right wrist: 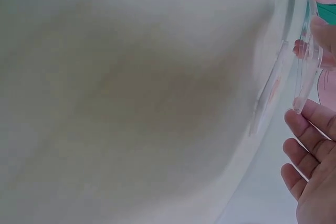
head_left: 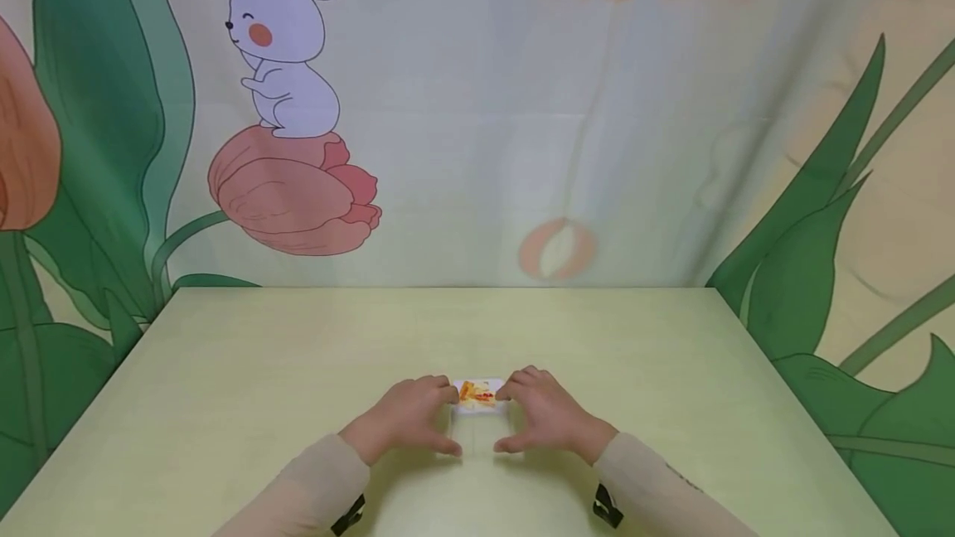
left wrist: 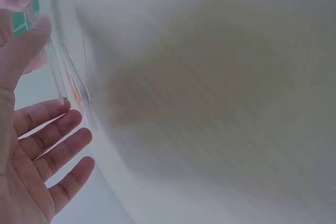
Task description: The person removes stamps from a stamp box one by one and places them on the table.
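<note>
Both hands hold a thin, clear rectangular plastic piece (head_left: 477,436) between them, low over the table. My left hand (head_left: 410,414) pinches its left edge between thumb and forefinger, the other fingers loosely spread. On the opposite edge, my right hand (head_left: 550,414) grips it the same way. Just beyond the clear piece is a small white-edged picture tile (head_left: 477,394) with an orange, yellow and red food-like image. From the right wrist, the tile (right wrist: 269,94) shows as a flat slab close to the tabletop, apart from the clear piece (right wrist: 307,77).
A pale yellow-green table (head_left: 298,338) spreads around the hands. Behind it hangs a cloth backdrop (head_left: 462,147) printed with a rabbit, tulips and large leaves. Black straps (head_left: 608,506) show beneath the sleeves.
</note>
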### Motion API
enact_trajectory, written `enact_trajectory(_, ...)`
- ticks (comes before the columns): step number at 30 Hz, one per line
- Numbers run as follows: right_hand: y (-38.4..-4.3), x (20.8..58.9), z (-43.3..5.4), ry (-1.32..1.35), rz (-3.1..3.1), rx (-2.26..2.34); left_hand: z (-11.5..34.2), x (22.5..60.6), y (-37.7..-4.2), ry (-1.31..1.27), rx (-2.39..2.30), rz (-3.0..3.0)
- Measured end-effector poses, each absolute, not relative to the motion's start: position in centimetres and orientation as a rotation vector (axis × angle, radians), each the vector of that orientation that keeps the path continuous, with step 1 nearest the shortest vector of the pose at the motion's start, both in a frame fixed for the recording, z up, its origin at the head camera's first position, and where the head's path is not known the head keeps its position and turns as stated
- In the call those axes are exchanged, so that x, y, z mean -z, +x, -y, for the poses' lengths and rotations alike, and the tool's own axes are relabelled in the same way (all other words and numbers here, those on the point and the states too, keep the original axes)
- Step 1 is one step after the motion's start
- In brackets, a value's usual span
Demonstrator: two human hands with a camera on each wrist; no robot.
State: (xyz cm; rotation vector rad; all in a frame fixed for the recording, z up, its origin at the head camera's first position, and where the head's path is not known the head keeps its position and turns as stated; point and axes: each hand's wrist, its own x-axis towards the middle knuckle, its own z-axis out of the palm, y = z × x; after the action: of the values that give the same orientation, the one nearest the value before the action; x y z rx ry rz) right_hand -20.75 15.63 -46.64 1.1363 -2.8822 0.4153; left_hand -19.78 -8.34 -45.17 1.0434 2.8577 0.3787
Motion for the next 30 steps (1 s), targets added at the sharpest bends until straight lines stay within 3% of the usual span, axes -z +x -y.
enact_trajectory(30,-19.1,47.6,-15.4,1.123,2.984,-0.440,8.3,46.2,-18.3,1.113,-0.291,-2.872)
